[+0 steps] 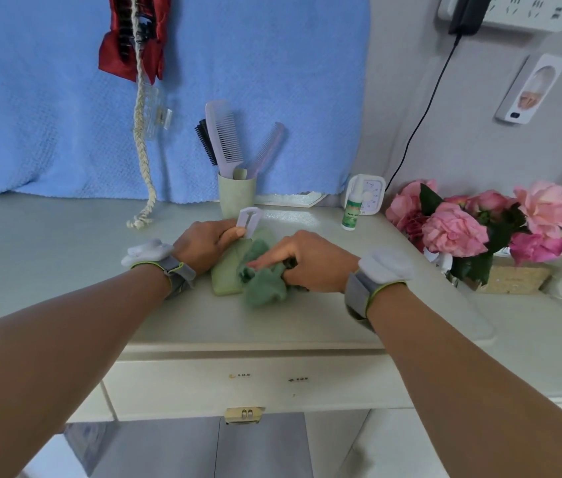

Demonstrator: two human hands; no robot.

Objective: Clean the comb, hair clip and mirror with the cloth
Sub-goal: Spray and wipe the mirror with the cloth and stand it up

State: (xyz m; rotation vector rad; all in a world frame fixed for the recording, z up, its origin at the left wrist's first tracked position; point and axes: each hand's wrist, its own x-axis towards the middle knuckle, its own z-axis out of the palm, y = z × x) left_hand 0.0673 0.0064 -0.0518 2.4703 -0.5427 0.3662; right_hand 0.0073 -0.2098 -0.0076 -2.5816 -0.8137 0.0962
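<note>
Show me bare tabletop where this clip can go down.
Widest free patch: tabletop left of the braid and left hand, which holds the clip. A narrower strip lies between cloth and front edge. Crowded: around the cup, spray bottle, flowers.

Pale dresser top carries a green cup; spray bottle; flower basket; crumpled green cloth.

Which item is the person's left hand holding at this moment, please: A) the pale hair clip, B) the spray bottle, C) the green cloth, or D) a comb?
A: the left hand pinches the pale hair clip, while the right hand grips the green cloth and the combs stand in the cup.
</note>
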